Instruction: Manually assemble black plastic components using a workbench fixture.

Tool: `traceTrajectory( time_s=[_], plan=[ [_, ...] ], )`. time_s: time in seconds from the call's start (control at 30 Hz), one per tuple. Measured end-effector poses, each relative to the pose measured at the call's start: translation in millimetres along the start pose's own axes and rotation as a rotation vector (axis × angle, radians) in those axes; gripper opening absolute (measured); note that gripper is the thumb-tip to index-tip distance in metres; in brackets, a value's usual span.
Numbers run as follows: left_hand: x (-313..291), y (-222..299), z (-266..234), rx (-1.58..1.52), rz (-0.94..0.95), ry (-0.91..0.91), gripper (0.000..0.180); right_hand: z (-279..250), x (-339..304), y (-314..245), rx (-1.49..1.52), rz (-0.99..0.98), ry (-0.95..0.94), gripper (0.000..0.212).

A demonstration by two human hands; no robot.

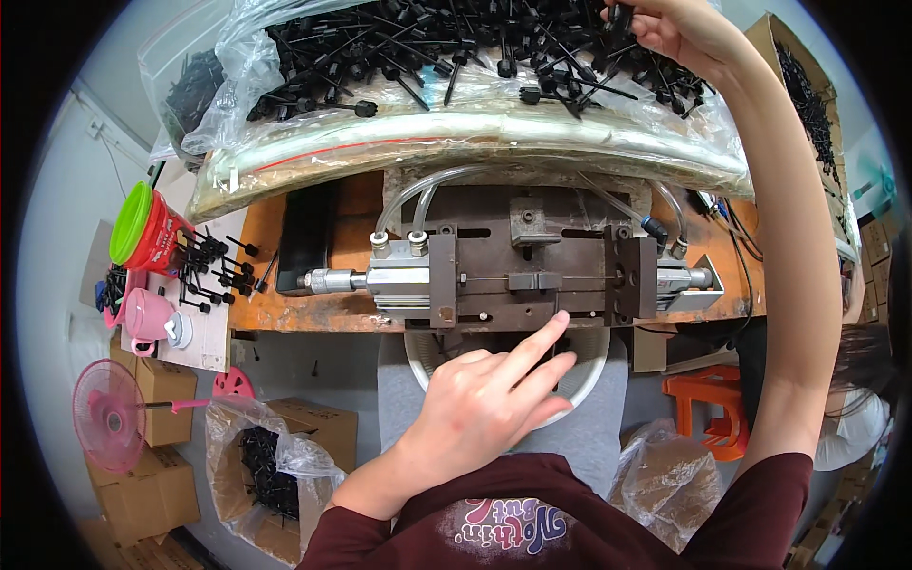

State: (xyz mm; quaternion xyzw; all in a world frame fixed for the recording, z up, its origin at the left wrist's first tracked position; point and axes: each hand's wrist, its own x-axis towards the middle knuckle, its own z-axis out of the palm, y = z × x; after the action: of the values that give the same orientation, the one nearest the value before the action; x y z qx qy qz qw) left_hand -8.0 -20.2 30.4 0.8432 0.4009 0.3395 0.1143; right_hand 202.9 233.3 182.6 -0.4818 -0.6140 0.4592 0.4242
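My left hand (489, 394) is in front of the fixture with its fingers stretched out. Its index fingertip is at the front edge of the dark metal fixture (579, 255), and I see nothing held in it. My right hand (676, 36) reaches to the far right of the pile. Its fingers are closed around a black stemmed plastic part (619, 19), partly cut off by the top edge. The pile of black stemmed parts (456, 52) lies on clear plastic sheeting (475, 133). A small metal block (535, 280) sits mid-fixture, between two silver pneumatic cylinders (399, 280).
A white basket (598, 370) is under the bench edge. Air tubes (418, 185) run behind the fixture. At left stand a red bucket with a green rim (147, 237), a pink cup (147, 313) and a pink fan (109, 415). An orange stool (708, 404) and another person (860, 418) are at right.
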Motion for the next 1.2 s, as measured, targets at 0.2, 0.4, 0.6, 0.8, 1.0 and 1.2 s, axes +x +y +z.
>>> traceTrajectory(
  time_s=[0.2,0.4,0.6,0.8,1.0,1.2],
  plan=[
    [13,-11,-20,-0.105,0.015,0.413,0.051,37,-83,18,0.051,-0.267,-0.165,0.024],
    [6,-12,-14,-0.521,-0.069,0.293,0.046,77,-179,64,0.613,0.132,-0.229,0.02],
    [-11,-3,-3,-0.325,-0.046,0.181,0.033,67,-204,100,0.536,0.085,0.132,0.019],
    [-6,-14,24,0.042,-0.061,0.151,0.027,72,-234,106,0.446,0.116,0.103,0.015],
    [2,-13,29,0.225,-0.087,0.052,0.025,76,-250,108,0.436,0.175,0.119,0.015],
    [4,-18,30,0.214,-0.124,0.036,0.025,74,-254,119,0.517,0.23,0.097,0.015]
  ],
)
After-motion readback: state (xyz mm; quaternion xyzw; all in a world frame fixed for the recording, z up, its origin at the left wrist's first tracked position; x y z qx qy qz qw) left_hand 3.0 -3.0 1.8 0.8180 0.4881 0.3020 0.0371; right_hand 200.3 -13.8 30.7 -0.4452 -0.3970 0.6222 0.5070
